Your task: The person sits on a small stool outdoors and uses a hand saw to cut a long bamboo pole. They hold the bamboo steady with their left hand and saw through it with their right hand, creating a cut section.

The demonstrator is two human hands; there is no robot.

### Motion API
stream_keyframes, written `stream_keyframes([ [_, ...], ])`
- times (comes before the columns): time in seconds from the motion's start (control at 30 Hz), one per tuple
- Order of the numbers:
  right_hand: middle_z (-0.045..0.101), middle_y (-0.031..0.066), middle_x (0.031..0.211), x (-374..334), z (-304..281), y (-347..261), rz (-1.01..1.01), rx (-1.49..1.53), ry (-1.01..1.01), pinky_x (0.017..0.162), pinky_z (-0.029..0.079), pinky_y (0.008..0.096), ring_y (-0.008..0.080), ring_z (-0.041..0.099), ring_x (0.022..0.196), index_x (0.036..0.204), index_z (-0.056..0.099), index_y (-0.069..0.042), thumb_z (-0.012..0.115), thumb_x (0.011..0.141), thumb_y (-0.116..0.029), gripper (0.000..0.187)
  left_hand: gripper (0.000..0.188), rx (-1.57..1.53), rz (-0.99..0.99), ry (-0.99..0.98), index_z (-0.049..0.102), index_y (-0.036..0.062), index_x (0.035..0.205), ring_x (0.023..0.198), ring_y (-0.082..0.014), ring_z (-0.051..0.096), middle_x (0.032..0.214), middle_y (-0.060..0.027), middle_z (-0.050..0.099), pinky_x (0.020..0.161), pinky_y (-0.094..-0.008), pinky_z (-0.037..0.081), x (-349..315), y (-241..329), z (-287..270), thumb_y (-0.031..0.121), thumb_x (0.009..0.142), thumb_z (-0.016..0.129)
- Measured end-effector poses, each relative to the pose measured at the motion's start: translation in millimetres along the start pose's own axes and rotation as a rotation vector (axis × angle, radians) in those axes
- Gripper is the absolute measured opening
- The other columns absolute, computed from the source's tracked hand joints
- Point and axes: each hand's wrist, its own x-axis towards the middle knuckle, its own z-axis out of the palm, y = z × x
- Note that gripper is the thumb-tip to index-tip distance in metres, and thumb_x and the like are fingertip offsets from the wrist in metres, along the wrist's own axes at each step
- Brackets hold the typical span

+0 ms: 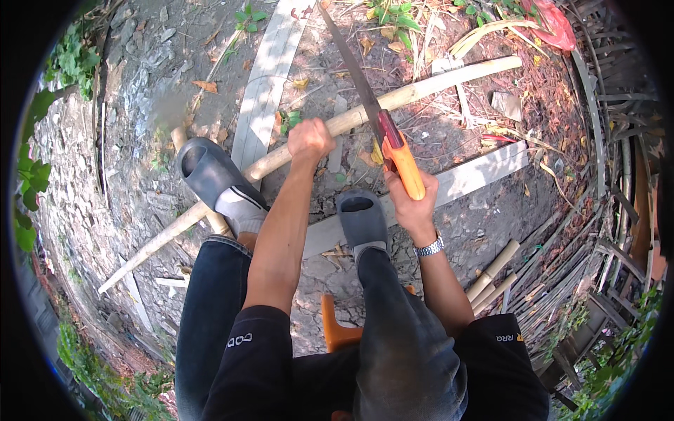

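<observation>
A long pale bamboo pole (pixel 449 82) lies slantwise from lower left to upper right. My left hand (pixel 311 138) is closed in a fist around its middle. In my right hand (pixel 418 201) is a handsaw (pixel 359 77), gripped by its orange handle. The saw's long dark blade points away from me and crosses the pole to the right of my left hand; whether its teeth are in a cut cannot be made out. My left foot, in a grey slide sandal (pixel 210 168), is on the pole, over a second short piece of bamboo (pixel 219 224).
Grey flat boards (pixel 270 84) lie on the dirt, another flat board (pixel 484 168) near my right foot. Cut bamboo lengths (pixel 491 270) and thin sticks are heaped at right. A red plastic bag (pixel 551 24) lies far right. Part of an orange plastic thing (pixel 337 326) shows between my legs.
</observation>
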Motion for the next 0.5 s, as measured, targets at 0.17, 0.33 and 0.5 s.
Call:
stream_keyframes([
  [0.17,0.069,-0.0006,0.083,-32.2,-23.7,31.9,0.106,0.03,0.013,0.065,0.049,0.024,0.0049,0.06,0.074,0.107,0.075,0.005,0.072,0.092,-0.006,0.019,0.038,-0.013,0.01,0.035,0.077,0.0006,0.108,0.107,-0.0367,0.074,0.111,-0.0233,0.076,0.096,-0.0425,0.058,0.5,-3.4,2.2,0.024,0.085,0.059],
  [0.33,0.07,-0.0002,0.084,-51.1,-25.7,54.1,0.12,0.068,0.011,0.068,0.05,0.0236,0.005,0.061,0.076,0.108,0.075,0.006,0.071,0.092,-0.005,0.02,0.034,-0.009,-0.025,-0.056,0.079,0.0021,0.105,0.107,-0.0352,0.075,0.11,-0.0232,0.076,0.095,-0.0417,0.059,3.9,3.8,-8.6,0.022,0.083,0.064],
  [0.5,0.068,-0.0008,0.081,-53.0,-14.0,42.3,0.017,-0.007,0.031,0.065,0.049,0.0237,0.0045,0.059,0.073,0.107,0.075,0.005,0.072,0.092,-0.006,0.018,0.031,-0.018,-0.037,-0.047,0.079,0.0014,0.103,0.106,-0.0343,0.076,0.108,-0.0234,0.077,0.094,-0.0415,0.06,4.9,1.7,-8.2,0.016,0.078,0.067],
])
